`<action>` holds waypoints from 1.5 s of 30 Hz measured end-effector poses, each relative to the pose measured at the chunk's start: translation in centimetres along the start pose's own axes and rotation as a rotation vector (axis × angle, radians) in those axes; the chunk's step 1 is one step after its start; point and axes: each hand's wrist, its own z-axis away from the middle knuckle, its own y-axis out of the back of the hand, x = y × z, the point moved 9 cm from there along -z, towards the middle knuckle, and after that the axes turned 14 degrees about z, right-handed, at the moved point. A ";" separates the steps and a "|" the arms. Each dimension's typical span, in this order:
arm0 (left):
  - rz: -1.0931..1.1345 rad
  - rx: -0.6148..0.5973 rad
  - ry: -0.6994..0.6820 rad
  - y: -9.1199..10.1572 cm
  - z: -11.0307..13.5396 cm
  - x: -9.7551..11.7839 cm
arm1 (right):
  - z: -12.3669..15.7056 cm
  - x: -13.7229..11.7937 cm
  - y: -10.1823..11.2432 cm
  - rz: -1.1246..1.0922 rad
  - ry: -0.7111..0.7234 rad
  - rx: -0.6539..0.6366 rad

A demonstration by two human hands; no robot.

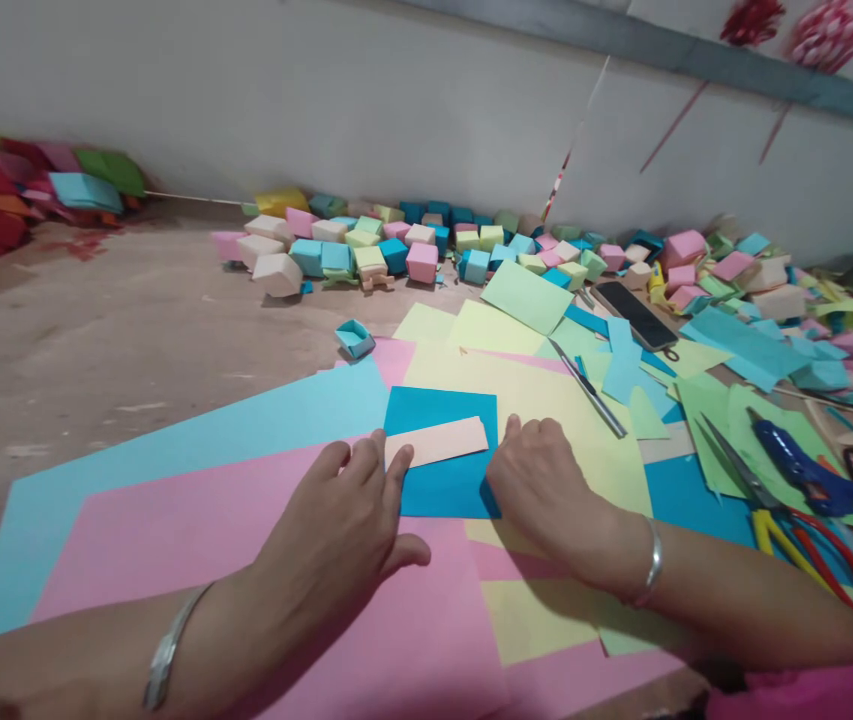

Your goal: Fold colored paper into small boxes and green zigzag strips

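A dark blue paper square (447,470) lies on large pink (193,520) and light blue (193,440) sheets. Across its top lies a folded peach paper strip (441,440). My left hand (343,530) rests on the pink sheet, and its fingertips press the strip's left end. Curled at the square's right edge, my right hand (538,485) has its fingers pressed on the blue paper. Each wrist wears a silver bangle.
Several folded paper boxes (411,250) in pastel colours line the wall. A small blue open box (355,338) sits alone. At the right lie yellow and green sheets, a phone (636,315), a metal blade (591,392), scissors (793,520) and a blue tool (808,470).
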 end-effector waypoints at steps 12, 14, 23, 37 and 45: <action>0.455 0.232 0.020 0.9 -1.7 -2.5 | -0.7 1.5 1.7 -0.105 -0.059 0.096; 0.486 0.289 0.038 1.0 -1.8 -3.4 | -0.6 1.4 2.0 -0.125 -0.049 0.123; 0.487 0.525 0.050 1.8 -1.3 -5.6 | -0.1 3.0 4.9 -0.350 -0.133 0.625; 0.903 0.366 0.022 2.0 -1.6 -4.1 | -2.1 0.9 3.7 -0.572 0.138 0.581; 1.058 0.456 0.134 2.2 -1.5 -5.7 | -2.3 0.9 3.0 -0.472 0.141 0.599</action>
